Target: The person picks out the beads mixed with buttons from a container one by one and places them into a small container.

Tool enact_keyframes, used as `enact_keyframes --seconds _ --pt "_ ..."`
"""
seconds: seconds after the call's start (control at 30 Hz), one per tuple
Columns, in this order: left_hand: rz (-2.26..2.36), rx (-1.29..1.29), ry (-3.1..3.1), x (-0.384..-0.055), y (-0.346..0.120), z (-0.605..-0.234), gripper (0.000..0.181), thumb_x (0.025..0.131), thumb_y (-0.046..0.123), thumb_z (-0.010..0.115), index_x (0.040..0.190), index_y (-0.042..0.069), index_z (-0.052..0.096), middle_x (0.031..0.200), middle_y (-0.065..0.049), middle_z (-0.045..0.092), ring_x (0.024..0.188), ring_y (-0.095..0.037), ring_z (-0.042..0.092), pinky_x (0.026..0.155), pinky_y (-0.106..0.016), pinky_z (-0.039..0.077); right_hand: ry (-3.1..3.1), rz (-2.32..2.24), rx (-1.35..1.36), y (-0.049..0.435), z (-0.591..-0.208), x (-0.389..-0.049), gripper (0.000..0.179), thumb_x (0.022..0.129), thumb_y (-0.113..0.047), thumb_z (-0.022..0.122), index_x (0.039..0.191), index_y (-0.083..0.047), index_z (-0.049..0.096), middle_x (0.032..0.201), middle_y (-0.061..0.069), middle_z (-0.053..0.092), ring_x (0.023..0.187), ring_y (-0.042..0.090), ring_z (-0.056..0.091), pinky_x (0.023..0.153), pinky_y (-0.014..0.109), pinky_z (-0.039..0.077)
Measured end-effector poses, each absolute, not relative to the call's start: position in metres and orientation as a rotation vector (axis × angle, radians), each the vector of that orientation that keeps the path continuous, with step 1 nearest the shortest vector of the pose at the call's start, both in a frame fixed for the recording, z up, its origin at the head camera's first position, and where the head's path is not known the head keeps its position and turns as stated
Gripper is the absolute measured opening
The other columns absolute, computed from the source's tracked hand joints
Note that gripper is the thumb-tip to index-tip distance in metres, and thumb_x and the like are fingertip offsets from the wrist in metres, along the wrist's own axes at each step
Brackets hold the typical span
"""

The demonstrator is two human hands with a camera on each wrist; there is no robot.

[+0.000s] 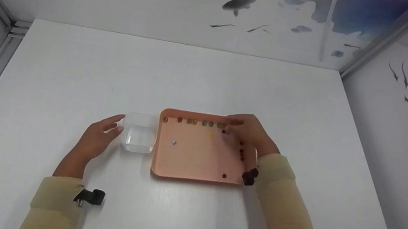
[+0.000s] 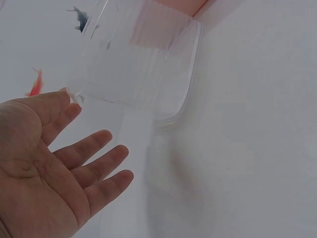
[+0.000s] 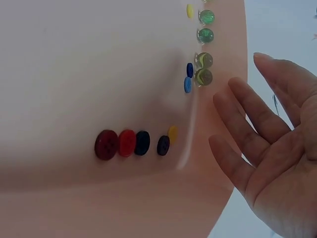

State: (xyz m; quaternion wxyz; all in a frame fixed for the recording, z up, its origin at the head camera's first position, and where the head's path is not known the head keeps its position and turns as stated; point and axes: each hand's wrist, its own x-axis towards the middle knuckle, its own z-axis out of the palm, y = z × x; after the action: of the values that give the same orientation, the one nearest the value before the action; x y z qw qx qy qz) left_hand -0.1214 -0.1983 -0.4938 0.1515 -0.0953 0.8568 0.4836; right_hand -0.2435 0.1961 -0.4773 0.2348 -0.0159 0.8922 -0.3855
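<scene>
My left hand (image 1: 98, 138) pinches the rim of a clear plastic box (image 2: 119, 74) between thumb and index finger, the other fingers stretched out. That box stands on the table, right against the left side of a pink tray (image 1: 195, 163). Over the tray's far right corner is my right hand (image 3: 277, 139), its fingers loosely spread with nothing between them. Glass marbles (image 3: 204, 60) line the tray's far wall close to those fingertips. Beside them lie a dark blue button (image 3: 189, 70) and a light blue button (image 3: 187, 85). Along the right wall sit several buttons, including a red button (image 3: 127, 143).
A yellow button (image 1: 209, 134), a pale shiny piece (image 1: 174, 143) and a dark button (image 1: 224, 175) lie apart on the tray floor. White panels (image 1: 162, 15) printed with fish stand behind and beside the white table (image 1: 112, 64).
</scene>
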Motion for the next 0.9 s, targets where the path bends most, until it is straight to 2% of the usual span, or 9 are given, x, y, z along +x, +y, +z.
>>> enact_keyframes --seconds 0.17,0.43,0.63,0.9 --pt "1.381 -0.263 2.464 -0.1211 -0.1985 -0.4916 0.051 0.103 0.034 0.046 0.151 0.019 0.034 0.156 -0.014 0.030 0.142 -0.038 0.028 0.112 -0.058 0.030 2.435 -1.054 -0.022 0.1938 -0.4793 -0.2445 0.031 0.092 -0.016 0.066 0.122 -0.020 0.068 0.129 0.003 0.060 0.118 0.023 0.053 0.103 0.043 0.046" --pt "1.383 -0.262 2.457 -0.1209 -0.1987 -0.4900 0.051 0.104 0.033 0.045 0.151 0.018 0.034 0.156 -0.015 0.030 0.142 -0.038 0.028 0.113 -0.057 0.028 2.404 -1.044 0.042 0.1895 -0.4804 -0.2448 0.031 0.091 -0.015 0.067 0.120 -0.026 0.070 0.127 0.000 0.061 0.112 0.022 0.053 0.098 0.039 0.048" --pt "1.385 -0.238 2.462 -0.1207 -0.2000 -0.4913 0.052 0.103 0.033 0.045 0.151 0.017 0.033 0.156 -0.015 0.029 0.142 -0.038 0.028 0.113 -0.058 0.028 2.443 -0.980 -0.013 0.1877 -0.4830 -0.2471 0.034 0.089 -0.014 0.069 0.123 -0.022 0.069 0.127 0.001 0.062 0.120 0.021 0.052 0.105 0.040 0.043" --pt "1.380 -0.228 2.462 -0.1223 -0.2003 -0.4925 0.053 0.103 0.035 0.046 0.152 0.017 0.033 0.157 -0.014 0.028 0.142 -0.038 0.028 0.113 -0.058 0.028 2.454 -0.931 -0.023 0.1870 -0.4868 -0.2496 0.037 0.089 -0.014 0.069 0.126 -0.019 0.067 0.130 0.003 0.060 0.121 0.021 0.050 0.106 0.039 0.042"
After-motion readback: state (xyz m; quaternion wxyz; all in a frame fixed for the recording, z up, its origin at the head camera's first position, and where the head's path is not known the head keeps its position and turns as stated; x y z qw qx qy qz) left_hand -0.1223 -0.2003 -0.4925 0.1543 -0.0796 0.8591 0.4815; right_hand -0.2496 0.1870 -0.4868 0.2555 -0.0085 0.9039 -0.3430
